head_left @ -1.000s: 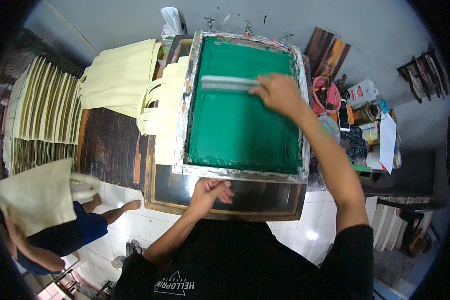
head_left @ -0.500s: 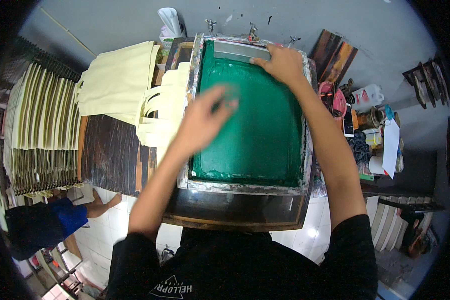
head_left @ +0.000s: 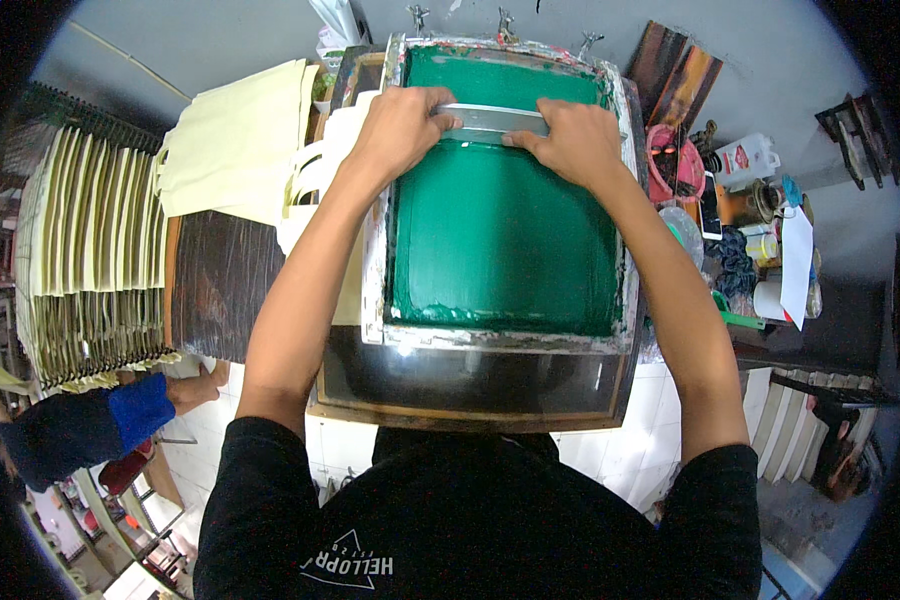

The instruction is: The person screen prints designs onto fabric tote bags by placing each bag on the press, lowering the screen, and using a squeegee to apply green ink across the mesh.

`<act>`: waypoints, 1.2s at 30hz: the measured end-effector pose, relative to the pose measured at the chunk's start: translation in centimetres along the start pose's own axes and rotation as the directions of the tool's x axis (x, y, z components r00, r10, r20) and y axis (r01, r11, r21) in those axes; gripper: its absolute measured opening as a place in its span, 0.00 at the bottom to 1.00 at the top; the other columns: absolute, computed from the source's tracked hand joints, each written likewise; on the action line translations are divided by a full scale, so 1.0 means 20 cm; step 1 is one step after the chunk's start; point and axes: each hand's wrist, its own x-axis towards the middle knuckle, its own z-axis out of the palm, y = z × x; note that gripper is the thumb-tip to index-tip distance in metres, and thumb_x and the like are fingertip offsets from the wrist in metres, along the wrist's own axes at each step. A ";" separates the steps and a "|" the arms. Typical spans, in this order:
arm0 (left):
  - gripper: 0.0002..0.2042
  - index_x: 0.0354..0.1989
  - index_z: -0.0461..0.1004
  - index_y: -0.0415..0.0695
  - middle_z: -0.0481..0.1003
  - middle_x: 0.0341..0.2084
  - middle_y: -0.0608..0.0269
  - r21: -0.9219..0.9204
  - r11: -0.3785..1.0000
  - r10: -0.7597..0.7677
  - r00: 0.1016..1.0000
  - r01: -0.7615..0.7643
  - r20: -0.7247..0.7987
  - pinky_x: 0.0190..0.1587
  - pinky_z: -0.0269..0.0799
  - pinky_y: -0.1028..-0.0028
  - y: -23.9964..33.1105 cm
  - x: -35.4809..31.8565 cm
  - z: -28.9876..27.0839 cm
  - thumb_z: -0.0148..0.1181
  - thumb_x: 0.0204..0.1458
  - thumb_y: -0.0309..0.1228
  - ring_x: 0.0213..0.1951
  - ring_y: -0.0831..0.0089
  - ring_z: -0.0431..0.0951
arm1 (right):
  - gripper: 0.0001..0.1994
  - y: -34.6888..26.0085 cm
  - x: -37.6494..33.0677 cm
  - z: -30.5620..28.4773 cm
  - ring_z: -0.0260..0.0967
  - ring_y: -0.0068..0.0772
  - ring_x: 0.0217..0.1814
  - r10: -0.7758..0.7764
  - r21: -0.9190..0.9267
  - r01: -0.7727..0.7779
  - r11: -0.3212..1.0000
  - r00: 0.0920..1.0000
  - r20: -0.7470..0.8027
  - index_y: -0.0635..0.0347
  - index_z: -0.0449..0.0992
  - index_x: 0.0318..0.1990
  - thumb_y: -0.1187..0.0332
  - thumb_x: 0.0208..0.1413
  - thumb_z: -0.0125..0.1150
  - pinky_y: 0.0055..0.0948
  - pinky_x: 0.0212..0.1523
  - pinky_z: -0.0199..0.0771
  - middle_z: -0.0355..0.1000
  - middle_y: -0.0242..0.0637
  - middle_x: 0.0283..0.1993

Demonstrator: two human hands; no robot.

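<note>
Both my hands grip a silver squeegee (head_left: 492, 122) that lies crosswise on the upper part of a screen printing frame (head_left: 500, 342). My left hand (head_left: 402, 128) is closed round its left end, thumb in front. At the other end my right hand (head_left: 578, 140) holds it the same way. The mesh (head_left: 500, 240) inside the frame is green, glossy and wet with ink along its lower edge. A pale yellow cloth bag (head_left: 306, 190) lies partly under the frame's left side, its handles showing; what lies beneath the mesh is hidden.
Pale yellow cloth bags (head_left: 240, 140) are piled at the left, beside a rack (head_left: 90, 220) hung with more. A cluttered shelf on the right bears a pink basin (head_left: 675, 165), a white jug (head_left: 748, 160) and a phone (head_left: 710, 205). Another person (head_left: 90, 430) is at the lower left.
My left hand has come up from over the mesh and taken the squeegee's left end. The squeegee has moved toward me from the frame's far edge, with my right hand still holding it.
</note>
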 end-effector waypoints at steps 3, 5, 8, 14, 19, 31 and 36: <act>0.13 0.43 0.82 0.43 0.80 0.30 0.46 -0.035 0.999 -0.018 1.000 0.018 -0.004 0.39 0.74 0.58 0.05 -0.12 -0.01 0.67 0.53 0.36 0.33 0.48 0.81 | 0.32 -0.05 -0.10 -0.03 0.77 0.55 0.30 -0.014 0.014 0.014 1.000 1.000 0.019 0.59 0.78 0.29 0.33 0.48 0.63 0.51 0.30 0.73 0.76 0.49 0.24; 0.12 0.42 0.82 0.42 0.80 0.30 0.45 -0.031 0.999 -0.038 0.999 0.038 0.025 0.39 0.74 0.59 0.09 -0.20 -0.03 0.66 0.54 0.35 0.33 0.49 0.81 | 0.32 -0.09 -0.18 -0.05 0.77 0.55 0.30 -0.024 0.033 0.023 0.999 0.999 0.022 0.59 0.77 0.28 0.33 0.48 0.63 0.50 0.30 0.73 0.76 0.49 0.24; 0.11 0.42 0.82 0.42 0.80 0.30 0.45 -0.051 0.998 -0.038 0.997 0.041 0.060 0.39 0.74 0.60 0.14 -0.35 -0.03 0.66 0.54 0.34 0.32 0.49 0.81 | 0.29 -0.15 -0.32 -0.08 0.77 0.54 0.30 -0.029 0.057 0.026 0.998 0.998 0.063 0.60 0.77 0.29 0.37 0.49 0.65 0.49 0.31 0.75 0.77 0.47 0.26; 0.10 0.40 0.82 0.38 0.81 0.34 0.47 -0.110 0.993 -0.029 0.995 0.039 0.092 0.40 0.75 0.59 0.29 -0.74 -0.04 0.66 0.54 0.31 0.36 0.50 0.81 | 0.27 -0.31 -0.69 -0.12 0.76 0.51 0.29 -0.048 0.145 0.041 0.989 0.998 0.049 0.58 0.73 0.28 0.40 0.47 0.69 0.48 0.29 0.72 0.74 0.44 0.25; 0.06 0.37 0.81 0.38 0.80 0.31 0.54 -0.062 0.985 0.154 0.977 -0.164 -0.145 0.41 0.75 0.61 0.35 -1.02 0.03 0.67 0.51 0.25 0.34 0.58 0.79 | 0.18 -0.45 -0.94 -0.17 0.74 0.42 0.35 -0.076 0.046 0.077 0.996 0.997 -0.026 0.56 0.72 0.30 0.52 0.48 0.70 0.41 0.32 0.71 0.73 0.38 0.32; 0.67 0.76 0.41 0.46 0.58 0.70 0.43 0.000 0.974 0.189 0.808 -0.228 -0.558 0.74 0.40 0.48 0.22 -1.15 -0.11 0.83 0.29 0.51 0.72 0.49 0.56 | 0.13 -0.39 -0.91 -0.54 0.75 0.41 0.46 -0.191 -0.001 0.224 0.975 0.831 -0.522 0.54 0.78 0.39 0.67 0.43 0.66 0.39 0.43 0.76 0.76 0.36 0.45; 0.58 0.75 0.46 0.41 0.58 0.69 0.38 -0.366 0.896 -0.068 0.736 -0.252 -0.673 0.72 0.50 0.54 0.38 -0.79 -0.37 0.80 0.38 0.44 0.71 0.49 0.57 | 0.08 -0.25 -0.42 -0.99 0.77 0.43 0.33 -0.223 -0.159 0.158 0.975 0.743 -0.631 0.52 0.81 0.38 0.63 0.51 0.64 0.42 0.39 0.77 0.76 0.42 0.31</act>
